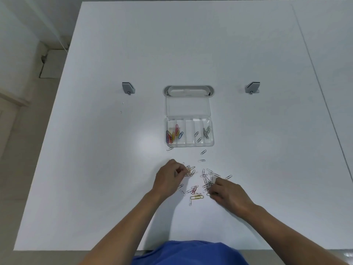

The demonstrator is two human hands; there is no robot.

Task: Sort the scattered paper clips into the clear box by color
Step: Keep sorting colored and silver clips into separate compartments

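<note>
Head: thin wire clips (200,180), glossy clear box (189,133).

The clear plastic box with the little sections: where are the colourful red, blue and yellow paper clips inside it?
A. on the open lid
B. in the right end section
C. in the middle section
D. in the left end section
D: the red, blue and yellow paper clips lie in the left end of the clear plastic box, while the right end holds silver paper clips and the middle looks bare.
</note>
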